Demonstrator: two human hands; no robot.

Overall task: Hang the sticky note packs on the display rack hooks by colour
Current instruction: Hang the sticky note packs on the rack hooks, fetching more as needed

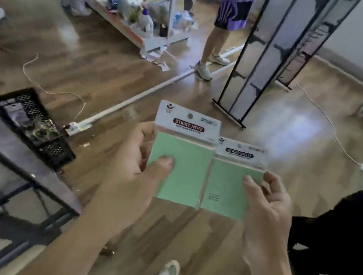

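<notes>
We hold two green packs upright, headers up: left hand [136, 165] grips one pack [181, 159], right hand [267, 208] the other [232, 185]. Black rack [263, 54] stands ahead, right-hand side nearer; hooks possibly empty.

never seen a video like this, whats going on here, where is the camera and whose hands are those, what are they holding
There is no machine here. The one picture comes from a camera worn on a person's head, looking forward and down, so the two hands are that person's own. The left hand pinches a green sticky note pack, thumb on the front. The right hand pinches a second green pack the same way. The packs sit side by side in the air above a wooden floor. Ahead stands a tall black rack; I see no pack on it. A black crate sits at the left, and another person stands further back.
</notes>
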